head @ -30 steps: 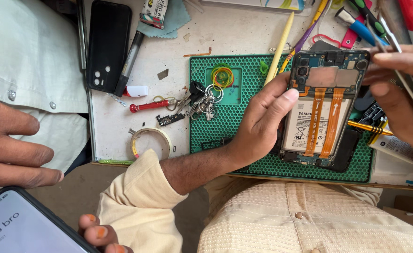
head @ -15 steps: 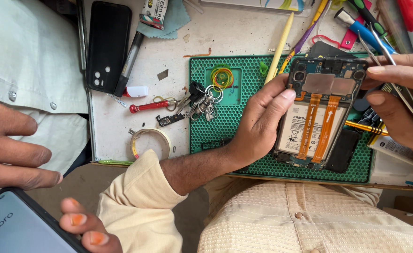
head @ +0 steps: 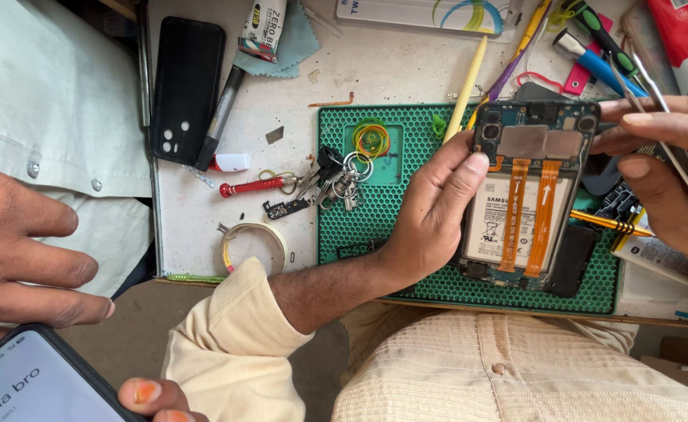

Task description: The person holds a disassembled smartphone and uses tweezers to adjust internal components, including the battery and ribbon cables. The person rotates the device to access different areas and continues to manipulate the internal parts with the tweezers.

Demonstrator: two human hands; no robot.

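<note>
The pale counter carries a green perforated mat, and the work sits at the mat's 3 o'clock side. There an opened phone is tilted up off the mat, back cover off. Its battery, two orange flex ribbons and the camera cluster at its 12 o'clock end are bare.

The left hand curls around the phone's 9 o'clock edge, with the thumb pressed on the frame and the fingers behind it, steadying the phone. The right hand comes in from 3 o'clock with its fingers closed on thin metal tweezers. The tips are hidden behind the hand, so I cannot tell whether they touch the board.

Judging by this, the step in hand is fine work on the phone's exposed upper end. It calls for a steady left-hand hold and a light, exact tweezer tip kept clear of the ribbons.

At the mat's 10 o'clock lies a black phone case. A tape roll sits at 8 o'clock, a bunch of keys lies on the mat's 9 o'clock edge, and rubber bands lie just above them. Another person's hand rests at the far 9 o'clock of the view.
</note>
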